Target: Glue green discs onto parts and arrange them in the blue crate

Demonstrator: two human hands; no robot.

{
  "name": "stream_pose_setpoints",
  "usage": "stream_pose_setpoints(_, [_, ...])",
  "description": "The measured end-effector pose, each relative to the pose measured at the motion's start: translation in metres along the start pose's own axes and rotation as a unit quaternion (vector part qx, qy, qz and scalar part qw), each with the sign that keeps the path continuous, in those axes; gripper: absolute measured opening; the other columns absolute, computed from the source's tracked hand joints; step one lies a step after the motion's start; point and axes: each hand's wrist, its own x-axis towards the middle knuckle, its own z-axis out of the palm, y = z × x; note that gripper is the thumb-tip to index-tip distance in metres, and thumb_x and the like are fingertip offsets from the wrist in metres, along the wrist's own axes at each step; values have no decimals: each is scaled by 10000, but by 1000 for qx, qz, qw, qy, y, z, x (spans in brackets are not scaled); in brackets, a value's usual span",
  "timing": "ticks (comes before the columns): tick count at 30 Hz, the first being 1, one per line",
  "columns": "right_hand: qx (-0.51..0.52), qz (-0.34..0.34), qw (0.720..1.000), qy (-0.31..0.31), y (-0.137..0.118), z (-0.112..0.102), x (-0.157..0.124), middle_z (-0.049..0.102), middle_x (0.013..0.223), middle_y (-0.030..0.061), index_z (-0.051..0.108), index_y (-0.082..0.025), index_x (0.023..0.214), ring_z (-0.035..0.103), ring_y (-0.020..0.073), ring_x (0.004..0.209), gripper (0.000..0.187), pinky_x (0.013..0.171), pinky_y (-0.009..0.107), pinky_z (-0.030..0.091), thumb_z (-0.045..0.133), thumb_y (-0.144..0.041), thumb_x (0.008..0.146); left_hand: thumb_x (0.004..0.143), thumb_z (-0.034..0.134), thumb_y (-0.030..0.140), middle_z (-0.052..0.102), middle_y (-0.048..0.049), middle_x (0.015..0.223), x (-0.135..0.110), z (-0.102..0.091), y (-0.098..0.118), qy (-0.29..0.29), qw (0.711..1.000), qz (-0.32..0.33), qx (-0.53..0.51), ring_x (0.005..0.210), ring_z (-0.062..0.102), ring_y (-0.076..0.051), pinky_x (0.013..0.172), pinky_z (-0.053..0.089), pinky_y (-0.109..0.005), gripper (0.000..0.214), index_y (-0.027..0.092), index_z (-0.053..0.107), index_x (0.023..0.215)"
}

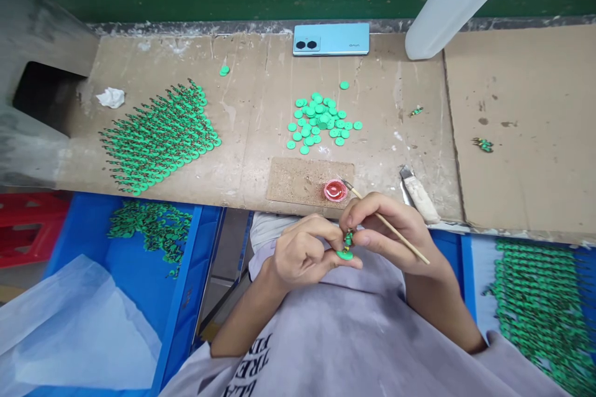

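Observation:
My left hand [305,249] is closed, pinching the round green base [344,255] of a small green toy soldier figure between thumb and fingers. My right hand [395,232] is closed too: its thumb and index fingertip grip the upper part of the figure [348,239], and a thin wooden brush [393,228] lies across the same hand. The brush's dark tip points up-left, beside a small tub of red liquid [336,190]. That tub stands on a piece of brown board [291,181], just beyond my fingers.
Loose green discs [321,118] lie mid-table, with rows of based figures [162,136] to the left. A phone [342,39], a wrapped blade [419,195] and loose figures [484,145] lie around. Blue crates [186,298] flank me, and a white tube [459,0] slants down at back right.

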Motion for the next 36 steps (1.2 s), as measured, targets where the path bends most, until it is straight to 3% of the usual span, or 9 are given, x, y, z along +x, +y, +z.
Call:
stream_pose_setpoints(8, [-9,28,999,20,-5,2,2,656,795,14,625,-230,906,615,148,714,87,619,277,498,675,-300,919,699,870,144,648,39,814,-1,5,-4,44,998,-20,-41,710,652,-88,652,560,-196,459,206,424,787])
stream_pose_setpoints(21, [-14,37,999,30,3,2,2,635,796,0,630,-226,899,595,128,683,88,591,252,476,696,-284,905,695,870,114,619,61,787,0,13,-1,79,985,-84,-129,677,620,-60,640,560,-168,502,201,383,775])
stream_pose_setpoints(36, [-6,25,999,29,5,3,-1,640,812,-5,621,-236,921,608,130,696,66,599,255,483,686,-244,909,721,852,113,640,51,794,-4,13,-2,91,985,-80,-123,699,633,-74,644,542,-193,506,196,353,743])
